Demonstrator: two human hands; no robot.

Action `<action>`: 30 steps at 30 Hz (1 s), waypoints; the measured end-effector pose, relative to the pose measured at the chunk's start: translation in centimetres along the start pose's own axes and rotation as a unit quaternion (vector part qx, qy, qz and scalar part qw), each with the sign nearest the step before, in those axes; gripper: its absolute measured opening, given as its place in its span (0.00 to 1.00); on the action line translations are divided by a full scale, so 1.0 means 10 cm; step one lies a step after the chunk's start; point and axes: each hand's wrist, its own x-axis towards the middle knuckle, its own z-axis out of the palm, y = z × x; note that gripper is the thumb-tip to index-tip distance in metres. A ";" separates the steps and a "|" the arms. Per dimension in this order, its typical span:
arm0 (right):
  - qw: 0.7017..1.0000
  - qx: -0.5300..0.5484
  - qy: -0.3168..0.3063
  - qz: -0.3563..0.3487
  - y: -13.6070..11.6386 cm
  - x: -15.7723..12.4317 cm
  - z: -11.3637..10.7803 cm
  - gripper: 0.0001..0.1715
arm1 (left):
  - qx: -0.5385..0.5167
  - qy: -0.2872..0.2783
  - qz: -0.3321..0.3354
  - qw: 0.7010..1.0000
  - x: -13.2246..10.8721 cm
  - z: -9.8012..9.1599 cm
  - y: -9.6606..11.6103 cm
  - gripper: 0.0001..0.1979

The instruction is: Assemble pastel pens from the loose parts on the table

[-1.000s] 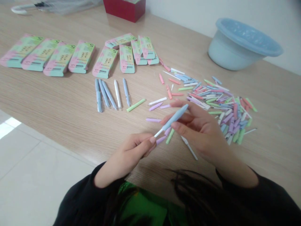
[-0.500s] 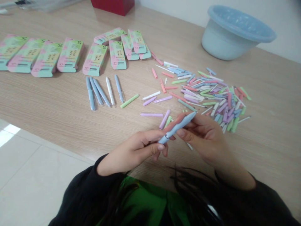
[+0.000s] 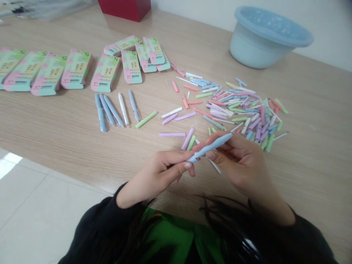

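A light blue pen (image 3: 213,146) is held between both hands, slanting up to the right above the table's front part. My left hand (image 3: 165,168) pinches its lower end between thumb and fingers. My right hand (image 3: 239,157) is closed round the middle and upper part, thumb below and fingers behind. A thin seam shows on the pen near the left fingertips. Beyond the hands lies a loose heap of pen parts (image 3: 242,106) in blue, green, purple, coral and white, with thin refills among them. Further left, several blue pens and a white pen (image 3: 123,109) lie side by side.
Several green-and-pink pen boxes (image 3: 106,73) line the table's left and middle. A blue basin (image 3: 253,47) stands at the back right, a red box (image 3: 125,8) at the back. Between pens and heap lie a green barrel (image 3: 146,120) and purple ones (image 3: 172,135).
The view has shifted a little, so the table things sit slightly further left. The blue pen is tilted a bit flatter, with both hands still on it.
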 end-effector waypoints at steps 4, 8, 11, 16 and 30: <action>1.000 0.011 0.017 0.000 -0.03 -0.02 0.02 0.09 | 0.021 0.023 0.030 0.999 -0.01 0.02 0.03 0.13; 1.000 0.004 0.024 -0.015 -0.05 -0.05 0.05 0.05 | -0.003 0.031 0.023 0.999 -0.01 0.05 0.06 0.12; 0.999 -0.001 0.023 -0.030 -0.07 -0.08 0.06 0.04 | -0.026 0.018 0.009 0.999 0.02 0.07 0.09 0.10; 0.999 0.022 0.017 -0.019 -0.02 -0.10 0.03 0.05 | -0.151 0.020 -0.018 0.988 0.07 0.12 0.07 0.12; 0.985 0.166 0.033 -0.015 0.01 -0.04 0.01 0.06 | -0.083 0.011 0.036 0.996 0.18 0.19 0.00 0.07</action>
